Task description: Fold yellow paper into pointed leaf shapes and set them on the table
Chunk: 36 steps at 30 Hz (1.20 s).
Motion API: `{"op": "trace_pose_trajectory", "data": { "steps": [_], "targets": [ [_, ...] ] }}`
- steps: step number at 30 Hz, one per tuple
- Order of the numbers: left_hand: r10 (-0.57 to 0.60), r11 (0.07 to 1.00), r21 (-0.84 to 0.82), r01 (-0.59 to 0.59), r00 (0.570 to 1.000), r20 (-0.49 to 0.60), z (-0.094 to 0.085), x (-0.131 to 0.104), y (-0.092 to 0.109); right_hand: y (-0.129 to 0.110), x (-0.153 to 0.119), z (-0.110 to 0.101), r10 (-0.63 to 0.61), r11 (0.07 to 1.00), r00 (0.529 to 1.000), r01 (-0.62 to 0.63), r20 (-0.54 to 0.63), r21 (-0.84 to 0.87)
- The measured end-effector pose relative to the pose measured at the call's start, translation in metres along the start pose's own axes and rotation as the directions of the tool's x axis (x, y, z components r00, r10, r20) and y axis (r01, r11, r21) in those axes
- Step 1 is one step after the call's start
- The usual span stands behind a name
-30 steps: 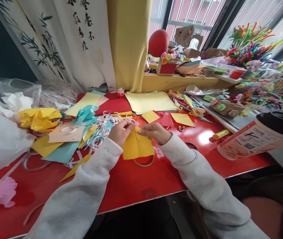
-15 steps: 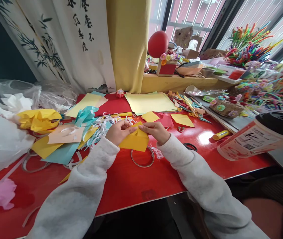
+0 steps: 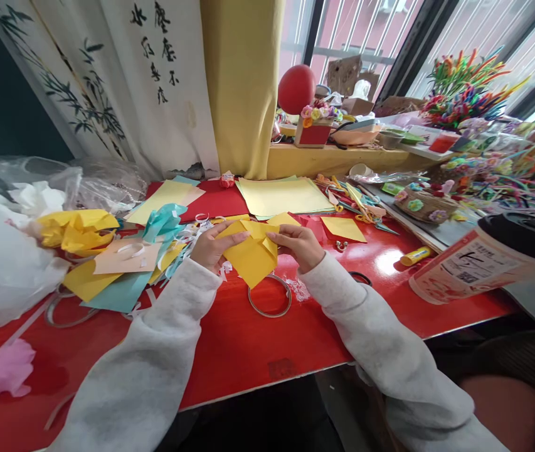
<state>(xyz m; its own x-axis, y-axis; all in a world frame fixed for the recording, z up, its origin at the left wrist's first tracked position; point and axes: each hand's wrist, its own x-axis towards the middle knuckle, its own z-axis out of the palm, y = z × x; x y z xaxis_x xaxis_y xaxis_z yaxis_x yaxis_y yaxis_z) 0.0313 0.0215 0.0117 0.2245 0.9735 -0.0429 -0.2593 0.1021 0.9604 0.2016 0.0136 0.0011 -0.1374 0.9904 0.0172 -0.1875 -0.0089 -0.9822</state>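
The folded paper is golden yellow, the counter red, the sleeves pale grey, the lid black, and the cloth white with dark writing and bamboo.

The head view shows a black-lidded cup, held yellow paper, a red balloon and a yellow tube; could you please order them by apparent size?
1. Black-lidded cup
2. Held yellow paper
3. Red balloon
4. Yellow tube
The balloon sits farther back, so this ranks apparent size only.
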Motion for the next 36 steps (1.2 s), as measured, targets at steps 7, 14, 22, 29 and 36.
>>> {"op": "trace_pose_trajectory", "data": {
  "steps": [7,14,22,29,36],
  "targets": [
    [0.013,0.999,-0.051,-0.014,1.000,-0.022,0.011,-0.006,0.000,0.002,0.001,-0.001,-0.039,0.999,0.999,0.038,-0.018,-0.037],
    [0.104,0.979,0.176,-0.099,0.995,-0.014,0.003,-0.005,0.001,0.001,0.000,-0.001,-0.037,0.993,0.999,0.041,0.036,-0.109],
    [0.064,0.954,0.278,-0.116,0.979,0.192,-0.002,-0.008,0.010,-0.001,-0.001,-0.003,-0.048,0.987,0.997,0.056,0.053,-0.150],
    [-0.008,0.926,0.374,-0.055,0.986,0.164,-0.002,-0.010,0.016,-0.002,-0.002,-0.004,-0.078,0.980,0.995,0.089,0.069,-0.175],
    [0.102,0.932,0.327,-0.158,0.978,0.183,-0.002,-0.005,0.004,-0.003,-0.003,0.000,-0.025,0.999,0.997,0.026,0.070,-0.019]
  ]
}}
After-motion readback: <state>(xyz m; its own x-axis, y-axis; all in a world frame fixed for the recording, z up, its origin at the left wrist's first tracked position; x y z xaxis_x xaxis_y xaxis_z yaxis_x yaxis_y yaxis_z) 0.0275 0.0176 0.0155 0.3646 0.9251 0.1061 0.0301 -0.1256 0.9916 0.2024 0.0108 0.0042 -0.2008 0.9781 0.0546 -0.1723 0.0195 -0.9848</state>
